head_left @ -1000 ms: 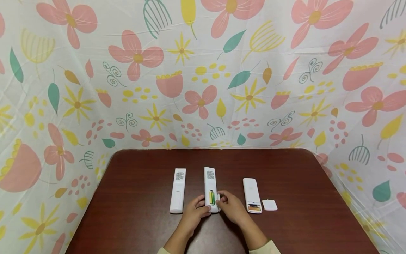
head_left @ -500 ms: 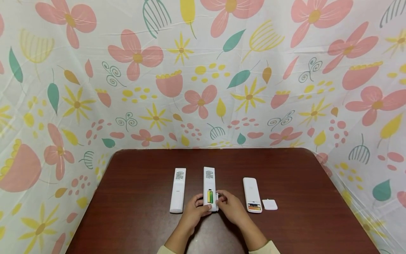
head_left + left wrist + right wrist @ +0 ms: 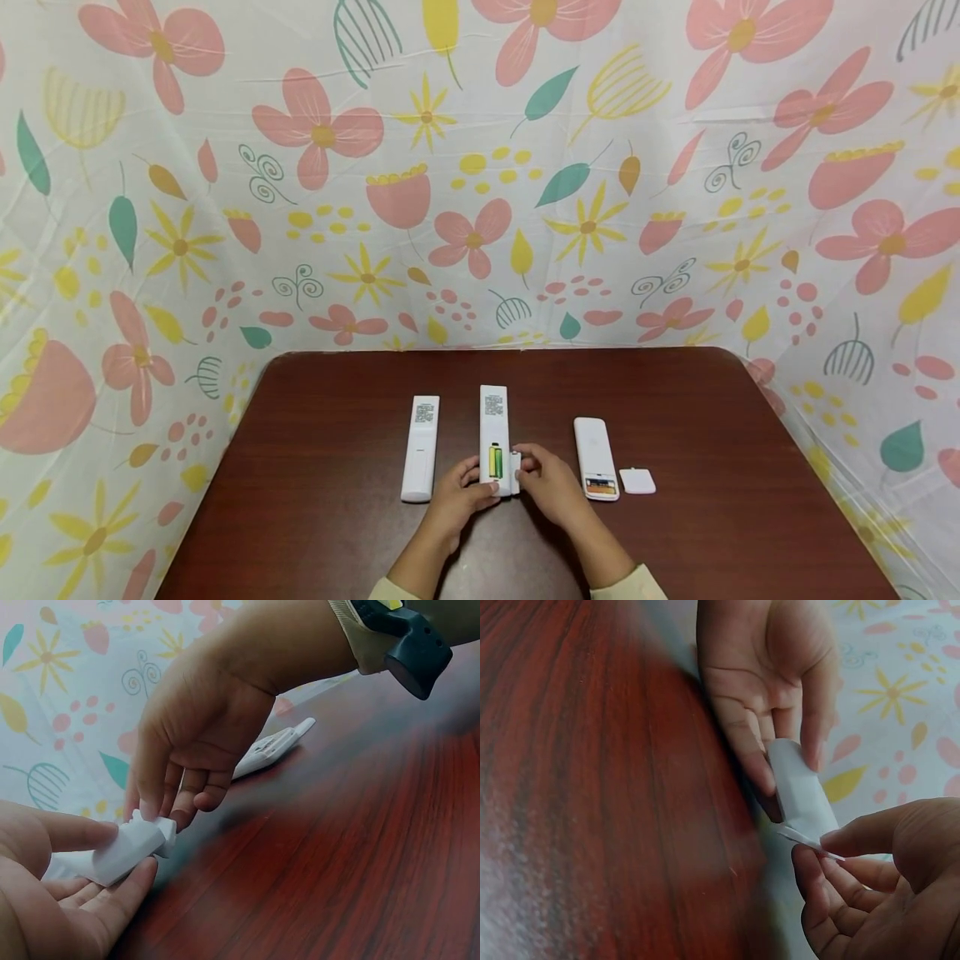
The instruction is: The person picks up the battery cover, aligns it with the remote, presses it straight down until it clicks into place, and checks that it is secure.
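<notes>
In the head view a white remote control [image 3: 493, 417] stands upright in the picture, its back toward me and its battery bay exposed. Two green and yellow batteries [image 3: 496, 462] lie side by side in the bay. My left hand [image 3: 457, 493] grips the lower end, thumb on the near face and fingers behind the left edge. At the right edge my right hand [image 3: 551, 483] pinches a small white battery cover [image 3: 515, 472] between thumb and fingers. The right wrist view shows this cover [image 3: 810, 844] held at an angle against the end of the remote [image 3: 802, 784].
Left of the hands lies another white remote [image 3: 421, 450] with its cover on. To the right are a third remote [image 3: 596, 458], batteries showing in its bay, and a loose square cover [image 3: 637, 481]. All rest on a dark red-brown table [image 3: 315, 517] before a flowered cloth [image 3: 465, 183].
The held remote has shifted slightly up in the picture and stands straighter. My right hand has turned the cover outward, so more of its face shows beside the remote.
</notes>
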Action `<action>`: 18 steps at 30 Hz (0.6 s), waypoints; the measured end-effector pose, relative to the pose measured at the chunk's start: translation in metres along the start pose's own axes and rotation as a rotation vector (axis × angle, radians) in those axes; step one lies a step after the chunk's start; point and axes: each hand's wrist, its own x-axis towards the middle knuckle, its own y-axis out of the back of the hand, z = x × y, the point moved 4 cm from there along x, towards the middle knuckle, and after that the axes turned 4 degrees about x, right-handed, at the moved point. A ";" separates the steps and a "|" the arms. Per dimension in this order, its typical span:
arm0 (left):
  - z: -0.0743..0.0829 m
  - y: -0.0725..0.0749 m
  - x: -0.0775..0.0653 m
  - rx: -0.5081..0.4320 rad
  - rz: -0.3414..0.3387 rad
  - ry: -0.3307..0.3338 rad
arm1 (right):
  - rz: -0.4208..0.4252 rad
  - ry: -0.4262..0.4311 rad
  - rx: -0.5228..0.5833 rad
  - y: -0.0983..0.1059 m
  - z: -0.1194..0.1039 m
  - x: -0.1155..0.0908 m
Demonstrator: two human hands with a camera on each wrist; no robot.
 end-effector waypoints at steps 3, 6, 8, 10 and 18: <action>0.000 0.000 0.000 -0.011 -0.010 0.000 | 0.015 -0.002 -0.009 0.002 -0.001 0.001; 0.000 0.000 -0.001 -0.035 -0.017 0.011 | 0.033 0.004 -0.015 0.005 -0.002 0.002; 0.000 0.000 -0.001 -0.047 -0.020 0.019 | 0.044 0.011 -0.018 0.007 -0.003 0.002; 0.000 0.000 0.000 -0.061 -0.023 0.026 | 0.055 0.015 -0.017 0.010 -0.004 0.002; -0.003 -0.001 0.000 -0.089 -0.039 0.021 | 0.099 0.029 0.004 0.017 -0.009 0.005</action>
